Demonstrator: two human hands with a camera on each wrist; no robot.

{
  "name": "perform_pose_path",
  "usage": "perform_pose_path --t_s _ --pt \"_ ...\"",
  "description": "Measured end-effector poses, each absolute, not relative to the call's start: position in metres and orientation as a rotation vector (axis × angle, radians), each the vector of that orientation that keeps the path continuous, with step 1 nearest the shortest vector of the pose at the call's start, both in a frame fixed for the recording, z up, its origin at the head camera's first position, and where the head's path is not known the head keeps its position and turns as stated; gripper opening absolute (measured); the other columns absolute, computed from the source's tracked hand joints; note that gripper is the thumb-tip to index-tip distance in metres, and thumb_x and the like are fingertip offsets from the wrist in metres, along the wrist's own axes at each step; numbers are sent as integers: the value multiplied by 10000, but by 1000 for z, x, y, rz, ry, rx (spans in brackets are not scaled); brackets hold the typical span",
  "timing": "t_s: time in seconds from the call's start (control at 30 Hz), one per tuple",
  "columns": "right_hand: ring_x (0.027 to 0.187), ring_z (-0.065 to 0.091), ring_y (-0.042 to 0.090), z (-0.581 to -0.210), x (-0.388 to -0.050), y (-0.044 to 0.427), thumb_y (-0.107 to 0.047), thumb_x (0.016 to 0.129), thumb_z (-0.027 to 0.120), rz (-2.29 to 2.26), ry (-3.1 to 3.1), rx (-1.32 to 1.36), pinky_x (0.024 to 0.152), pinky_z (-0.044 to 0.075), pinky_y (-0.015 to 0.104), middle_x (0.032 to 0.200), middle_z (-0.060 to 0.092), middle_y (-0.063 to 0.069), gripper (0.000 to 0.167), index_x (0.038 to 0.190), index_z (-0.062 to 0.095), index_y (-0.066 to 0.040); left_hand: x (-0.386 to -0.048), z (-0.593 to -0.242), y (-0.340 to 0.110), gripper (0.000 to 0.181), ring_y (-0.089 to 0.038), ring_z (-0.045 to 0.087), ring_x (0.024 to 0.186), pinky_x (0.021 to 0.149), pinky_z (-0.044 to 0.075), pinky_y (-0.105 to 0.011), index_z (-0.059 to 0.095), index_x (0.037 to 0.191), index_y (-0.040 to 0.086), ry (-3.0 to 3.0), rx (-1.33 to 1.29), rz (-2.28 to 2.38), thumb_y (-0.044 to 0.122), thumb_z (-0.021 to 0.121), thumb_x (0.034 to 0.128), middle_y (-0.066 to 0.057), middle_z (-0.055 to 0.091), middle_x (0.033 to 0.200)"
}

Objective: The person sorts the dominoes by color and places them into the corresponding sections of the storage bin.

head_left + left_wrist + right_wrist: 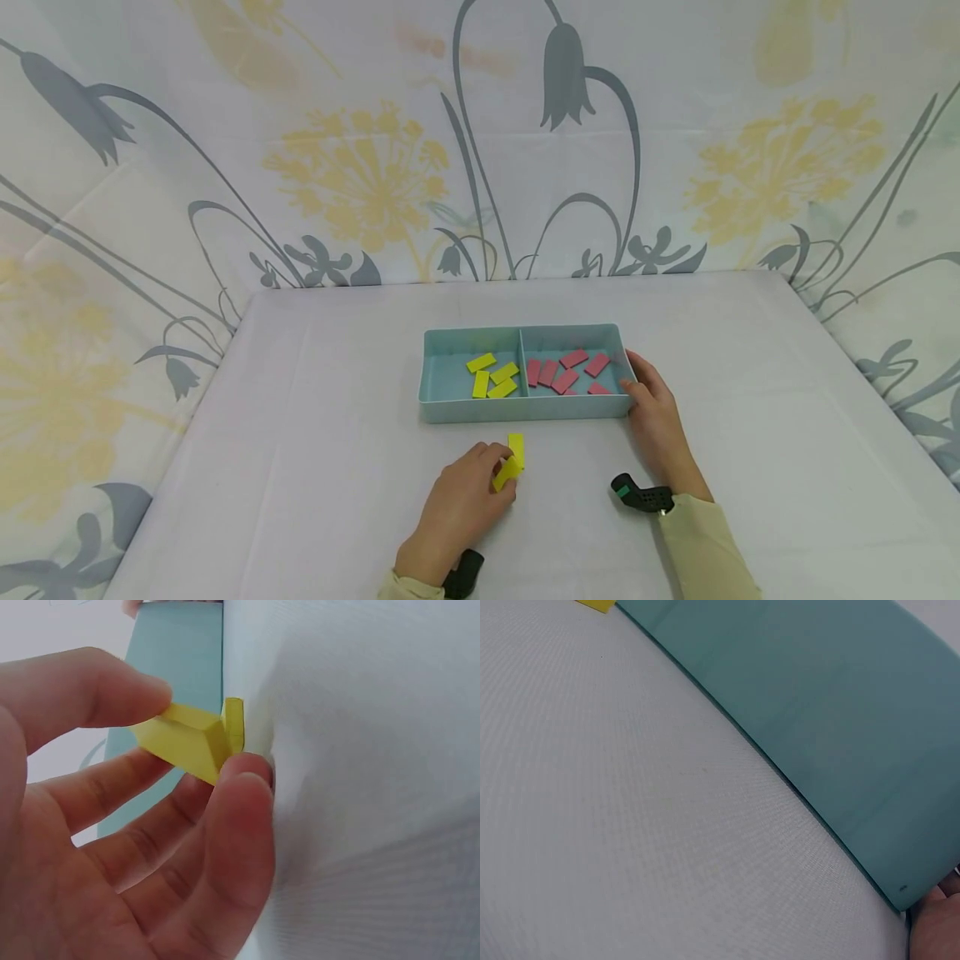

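Observation:
My left hand [465, 498] pinches a small yellow block [507, 472] between thumb and fingers, low over the white cloth in front of the tray. In the left wrist view the held block [180, 741] is tilted, and a second yellow block [235, 724] shows just beyond it. That second block [516, 444] lies on the cloth by my fingertips; whether the two touch, I cannot tell. With my right hand [662, 425] I grip the right end of a pale blue two-compartment tray [480, 411], thumb at its rim.
Several yellow blocks [481, 384] lie in the tray's left compartment, several pink blocks [565, 382] in the right one. A divider [524, 367] parts them. Flower-printed cloth [510, 167] hangs behind and at both sides of the table. Each wrist wears a black device [642, 493].

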State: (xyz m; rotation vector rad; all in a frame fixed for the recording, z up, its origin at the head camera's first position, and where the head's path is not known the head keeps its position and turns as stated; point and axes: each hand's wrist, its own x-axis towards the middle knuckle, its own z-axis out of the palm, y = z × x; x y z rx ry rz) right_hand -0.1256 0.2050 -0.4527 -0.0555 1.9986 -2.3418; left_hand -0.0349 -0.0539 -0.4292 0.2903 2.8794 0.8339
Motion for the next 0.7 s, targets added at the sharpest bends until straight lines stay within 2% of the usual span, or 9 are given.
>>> perform_pose_path --t_s 0.37,0.7 --pt "1317 144 227 -454 -127 206 -167 954 390 -2328 2003 -56 1021 253 253 1463 135 79 503 1410 202 -71 -34 -429 -56 339 -27 420 610 551 408 -157 571 1132 208 2917 358 908 257 639 803 92 511 836" --pt "1314 149 220 -456 -128 207 -172 949 401 -2333 2002 -43 1025 244 260 1461 145 73 505 1410 215 -81 -35 -428 -60 432 -42 481 724 649 453 -179 520 1196 218 2886 376 1006 161 657 791 56 495 989"
